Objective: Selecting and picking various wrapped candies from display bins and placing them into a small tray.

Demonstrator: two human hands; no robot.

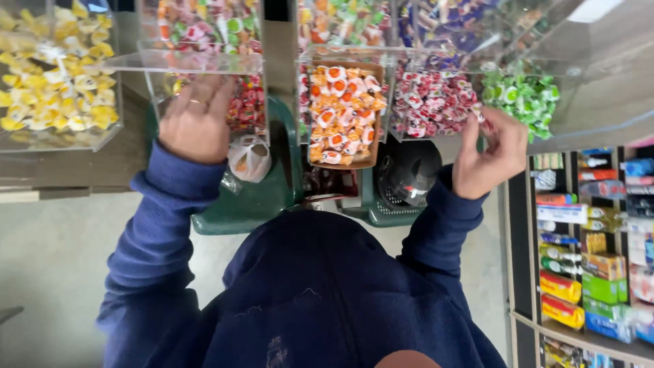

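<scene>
My left hand (197,123), in a dark blue sleeve with a ring on one finger, reaches into a clear plastic bin (184,63) of red wrapped candies (246,103); its fingertips are hidden behind the raised lid. My right hand (492,155) is curled at the front of the bin of red-and-white candies (430,103), fingers pinched on a small wrapped candy. A small clear plastic bag (249,158) hangs below the left bin.
More clear bins hold yellow candies (54,75), orange-and-white candies (342,112) and green candies (523,95). Green plastic crates (245,204) and a black fan-like object (409,178) sit below. Shelves of colourful boxes (593,266) stand at the right.
</scene>
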